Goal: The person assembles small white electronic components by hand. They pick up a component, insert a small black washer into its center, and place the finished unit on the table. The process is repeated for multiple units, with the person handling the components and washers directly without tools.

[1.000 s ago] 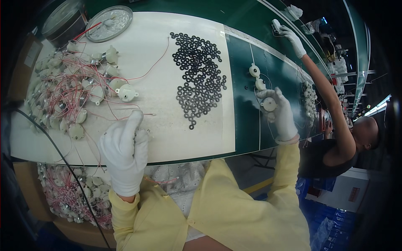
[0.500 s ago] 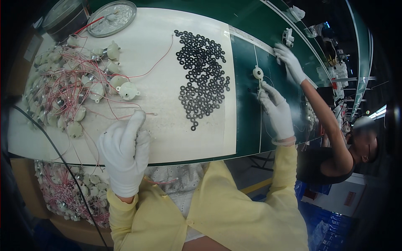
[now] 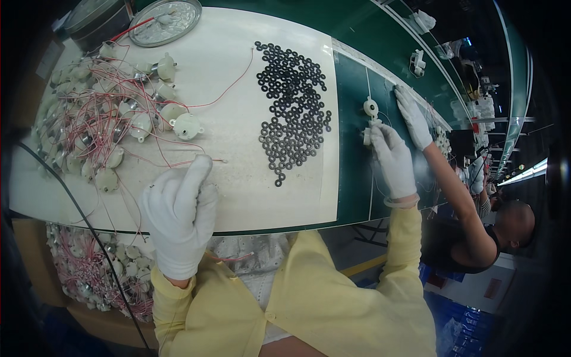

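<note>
My left hand (image 3: 178, 211), in a white glove, is over the near edge of the white board, its fingers curled together. What it holds, if anything, is hidden. Just beyond its fingertips lies a red wire end with a small connector (image 3: 221, 160). My right hand (image 3: 395, 166), also gloved, pinches a small off-white motor (image 3: 367, 136) over the green surface. Right beyond that one lies another off-white motor (image 3: 370, 107) with a black ring at its centre. Many black rubber rings (image 3: 291, 110) are spread flat on the board between my hands.
A tangled heap of motors with red and white wires (image 3: 89, 131) covers the board's left. Behind it are a round metal lid (image 3: 166, 30) with a red-handled brush and a dark tub (image 3: 98, 24). A box of motors (image 3: 107, 273) stands below. A co-worker's gloved hand (image 3: 413, 116) rests at right.
My right hand has drawn slightly nearer, and a second motor now shows at its fingertips. The co-worker's hand has moved nearer and flattened onto the green surface. My left hand has barely moved.
</note>
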The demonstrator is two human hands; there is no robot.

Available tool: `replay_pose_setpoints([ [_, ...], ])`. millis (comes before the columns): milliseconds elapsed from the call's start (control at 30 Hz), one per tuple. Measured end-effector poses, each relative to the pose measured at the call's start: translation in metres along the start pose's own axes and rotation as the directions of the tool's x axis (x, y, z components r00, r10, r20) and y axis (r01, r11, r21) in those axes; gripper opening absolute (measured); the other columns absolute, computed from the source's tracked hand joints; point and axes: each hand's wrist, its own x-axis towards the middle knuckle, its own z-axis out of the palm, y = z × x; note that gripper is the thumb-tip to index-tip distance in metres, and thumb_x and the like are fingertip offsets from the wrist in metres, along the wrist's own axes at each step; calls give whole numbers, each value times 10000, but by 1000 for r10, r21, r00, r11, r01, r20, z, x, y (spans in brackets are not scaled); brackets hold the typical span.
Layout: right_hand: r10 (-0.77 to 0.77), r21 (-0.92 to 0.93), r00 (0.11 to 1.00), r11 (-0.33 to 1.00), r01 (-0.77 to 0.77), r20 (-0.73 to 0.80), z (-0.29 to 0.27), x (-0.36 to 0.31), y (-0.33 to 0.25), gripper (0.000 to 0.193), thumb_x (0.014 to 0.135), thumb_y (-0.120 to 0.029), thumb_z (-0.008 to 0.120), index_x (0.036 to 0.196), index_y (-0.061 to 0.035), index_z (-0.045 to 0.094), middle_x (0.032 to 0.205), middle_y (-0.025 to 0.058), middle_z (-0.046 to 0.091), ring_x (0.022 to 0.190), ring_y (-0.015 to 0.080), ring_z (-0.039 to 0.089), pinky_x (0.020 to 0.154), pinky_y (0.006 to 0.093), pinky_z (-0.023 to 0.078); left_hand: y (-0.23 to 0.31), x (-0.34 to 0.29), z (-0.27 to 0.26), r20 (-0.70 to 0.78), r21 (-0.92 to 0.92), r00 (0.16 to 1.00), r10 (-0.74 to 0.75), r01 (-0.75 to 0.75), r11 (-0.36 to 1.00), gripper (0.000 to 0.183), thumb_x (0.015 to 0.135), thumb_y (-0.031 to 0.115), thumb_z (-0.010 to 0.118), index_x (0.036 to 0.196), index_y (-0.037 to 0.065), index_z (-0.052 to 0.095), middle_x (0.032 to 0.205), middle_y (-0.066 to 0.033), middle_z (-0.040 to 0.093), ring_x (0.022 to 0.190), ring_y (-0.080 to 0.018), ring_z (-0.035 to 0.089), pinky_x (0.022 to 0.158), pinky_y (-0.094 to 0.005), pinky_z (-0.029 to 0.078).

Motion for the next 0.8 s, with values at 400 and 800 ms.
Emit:
replay_pose_setpoints([
  [400, -73, -308, 990, 951, 33, -119, 19, 9, -8, 260, 1026, -207, 634, 1193, -17, 699, 885, 77, 786, 780, 161, 753, 710, 283, 562, 3, 2, -2, 20, -22, 1000, -4, 4, 1000, 435, 927, 33, 665, 1361, 57, 642, 1006, -107, 655, 985, -329, 615, 881, -444, 456],
  [800, -492, -661, 836, 548, 513, 241, 20, -62, -14, 245, 906, -300, 791, 1026, -113, 690, 620, 49, 593, 539, 257, 635, 522, 385, 510, 4, 1, -3, 25, 1, 1000, -6, 6, 1000, 445, 935, 42, 662, 1379, 64, 639, 1018, -100, 651, 991, -313, 609, 872, -424, 447],
])
